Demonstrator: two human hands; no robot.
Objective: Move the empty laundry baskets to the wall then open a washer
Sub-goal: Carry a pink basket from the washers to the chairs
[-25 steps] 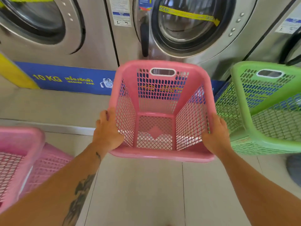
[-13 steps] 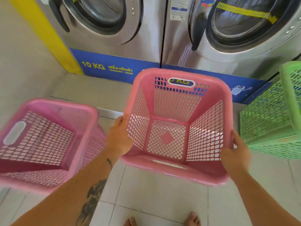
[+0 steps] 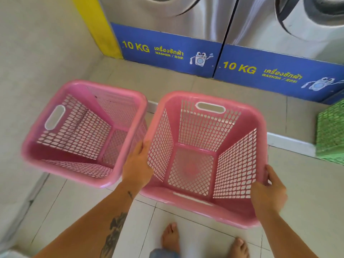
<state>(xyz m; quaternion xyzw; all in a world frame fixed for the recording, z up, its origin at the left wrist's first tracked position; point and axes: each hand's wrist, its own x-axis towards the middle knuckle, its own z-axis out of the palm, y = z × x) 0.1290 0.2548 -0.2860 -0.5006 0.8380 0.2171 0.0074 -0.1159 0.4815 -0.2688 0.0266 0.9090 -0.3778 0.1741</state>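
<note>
You are gripping the pink basket (image 3: 204, 157) by its side rims, your left hand (image 3: 136, 167) curling over the left rim and your right hand (image 3: 268, 189) clasping the right rim. It is sitting empty just beside a second pink basket (image 3: 81, 133), which is lying near the wall (image 3: 33, 62) on your left. A green basket (image 3: 330, 131) is showing at the right edge. Two washers (image 3: 167, 21) are standing ahead of you.
</note>
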